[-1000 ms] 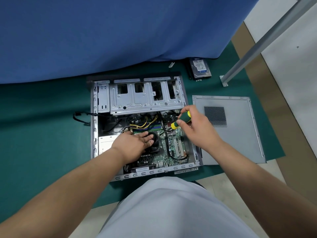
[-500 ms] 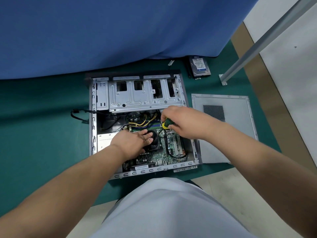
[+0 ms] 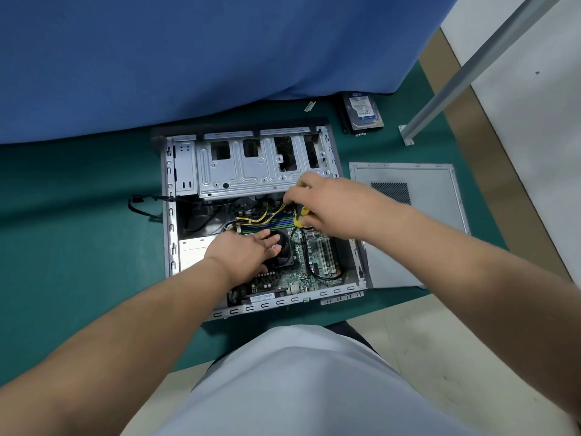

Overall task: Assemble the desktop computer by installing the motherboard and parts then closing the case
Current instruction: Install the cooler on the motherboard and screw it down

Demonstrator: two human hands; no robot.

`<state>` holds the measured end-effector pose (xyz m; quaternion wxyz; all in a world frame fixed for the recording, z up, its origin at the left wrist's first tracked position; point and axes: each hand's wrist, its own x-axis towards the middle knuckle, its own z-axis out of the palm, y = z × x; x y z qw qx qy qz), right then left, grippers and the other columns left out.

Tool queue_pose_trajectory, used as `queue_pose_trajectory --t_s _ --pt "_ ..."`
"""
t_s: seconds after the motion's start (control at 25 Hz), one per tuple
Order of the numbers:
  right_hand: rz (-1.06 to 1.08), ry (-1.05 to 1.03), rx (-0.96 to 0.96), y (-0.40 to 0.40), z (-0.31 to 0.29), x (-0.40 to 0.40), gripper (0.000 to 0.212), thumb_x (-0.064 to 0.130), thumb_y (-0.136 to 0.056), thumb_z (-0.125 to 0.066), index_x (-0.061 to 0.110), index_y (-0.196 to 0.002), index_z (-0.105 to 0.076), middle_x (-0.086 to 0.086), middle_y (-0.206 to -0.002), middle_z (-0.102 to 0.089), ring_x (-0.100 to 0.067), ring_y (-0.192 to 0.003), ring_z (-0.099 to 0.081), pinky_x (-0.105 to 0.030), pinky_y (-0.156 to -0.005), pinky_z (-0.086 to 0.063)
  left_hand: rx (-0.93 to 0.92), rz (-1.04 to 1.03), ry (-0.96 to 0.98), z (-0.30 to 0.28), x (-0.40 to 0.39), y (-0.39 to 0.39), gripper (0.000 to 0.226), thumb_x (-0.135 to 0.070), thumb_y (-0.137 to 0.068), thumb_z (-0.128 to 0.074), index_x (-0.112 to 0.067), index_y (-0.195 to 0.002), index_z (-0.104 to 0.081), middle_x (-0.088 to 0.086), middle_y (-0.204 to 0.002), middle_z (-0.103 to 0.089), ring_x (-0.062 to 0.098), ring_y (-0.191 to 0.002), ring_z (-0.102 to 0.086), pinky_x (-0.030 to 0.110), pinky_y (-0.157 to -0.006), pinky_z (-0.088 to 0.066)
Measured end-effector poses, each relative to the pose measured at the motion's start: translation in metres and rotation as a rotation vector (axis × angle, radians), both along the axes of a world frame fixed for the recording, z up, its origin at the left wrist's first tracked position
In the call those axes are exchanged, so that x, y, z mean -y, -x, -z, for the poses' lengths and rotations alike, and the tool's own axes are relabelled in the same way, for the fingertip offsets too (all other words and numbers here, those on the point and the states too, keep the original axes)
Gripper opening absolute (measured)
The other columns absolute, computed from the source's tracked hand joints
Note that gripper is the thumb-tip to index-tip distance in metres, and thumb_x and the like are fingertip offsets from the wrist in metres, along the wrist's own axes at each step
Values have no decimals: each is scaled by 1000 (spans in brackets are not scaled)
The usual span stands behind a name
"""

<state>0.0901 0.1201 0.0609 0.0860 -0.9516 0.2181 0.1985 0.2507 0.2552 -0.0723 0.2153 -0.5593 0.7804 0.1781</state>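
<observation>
Case (image 3: 264,215) mid-frame, board (image 3: 301,262) inside | left hand (image 3: 248,251) flat on fan (image 3: 283,247), holding nothing | right hand (image 3: 333,206) gripping screwdriver (image 3: 302,217) | risk: tip slipping, gouging board or snagging wires (image 3: 261,217)

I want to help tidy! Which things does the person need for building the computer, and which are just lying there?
Needed: case, motherboard, screwdriver, side panel, hard drive.
Just there: blue cloth, metal pole, green mat.
</observation>
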Motion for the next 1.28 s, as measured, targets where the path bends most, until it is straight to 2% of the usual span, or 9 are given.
queue_pose_trajectory --t_s 0.12,0.24,0.36,0.48,0.6,0.76,0.92,1.12,1.28 --pt "-115 0 -44 3 -10 5 47 14 -96 -61 31 -139 -52 0 -127 -55 -29 -96 -65 -42 -76 -57 6 0 2 -1 0 1 57 -46 -109 -35 -38 -162 -15 -22 -169 0 2 -156 -8 43 -92 -53" --pt "121 93 -24 -3 -8 -6 32 48 -102 -51 20 -111 -65 -5 -89 -64 -27 -75 -60 -34 -56 -47 14 2 -4 -3 -1 1 56 -45 -110 -35 -38 -162 -15 -21 -169 0 3 -156 -8 42 -92 -52" --pt "385 251 -77 -10 1 -20 67 71 -100 -27 16 -68 -51 -1 -60 -43 -22 -52 -40 -28 -47 -22 28 9 -18 -5 1 2 57 -45 -110 -35 -37 -162 -12 -21 -169 2 2 -156 -5 42 -90 -53" --pt "230 124 -46 -6 1 -14 59 71 -98 -37 20 -100 -66 -3 -92 -60 -24 -70 -57 -30 -54 -36 30 9 -21 -6 1 1 58 -45 -110 -34 -36 -163 -11 -21 -169 3 2 -156 -6 43 -92 -53" --pt "-99 -56 -61 -1 -13 2 39 30 -99 -63 36 -137 -56 3 -133 -52 -25 -96 -63 -37 -73 -52 15 3 -28 -5 2 0 57 -44 -111 -34 -36 -163 -12 -20 -170 2 3 -156 -5 45 -95 -55" --pt "110 45 -38 -4 -11 -2 26 40 -102 -53 23 -118 -66 -4 -94 -66 -30 -87 -63 -38 -66 -52 15 -5 -24 -1 1 0 56 -44 -110 -35 -37 -162 -14 -21 -170 1 3 -156 -5 45 -93 -55" --pt "445 205 -48 -10 0 -14 63 66 -102 -28 17 -71 -52 0 -65 -46 -28 -66 -52 -30 -48 -28 16 -3 -31 3 1 -1 58 -46 -110 -36 -38 -162 -13 -21 -169 2 3 -156 -4 46 -94 -55" --pt "7 -74 -98 0 -16 7 38 33 -99 -62 32 -137 -57 0 -130 -54 -28 -103 -63 -39 -82 -54 4 -9 -43 2 2 -1 57 -45 -110 -36 -36 -162 -14 -19 -170 2 4 -156 -3 48 -99 -53" --pt "141 -60 10 3 -11 -4 32 33 -100 -58 24 -130 -62 -5 -106 -67 -29 -104 -63 -32 -76 -48 14 -11 -50 1 2 -1 57 -44 -110 -35 -37 -162 -13 -20 -170 3 3 -156 -3 46 -98 -53"
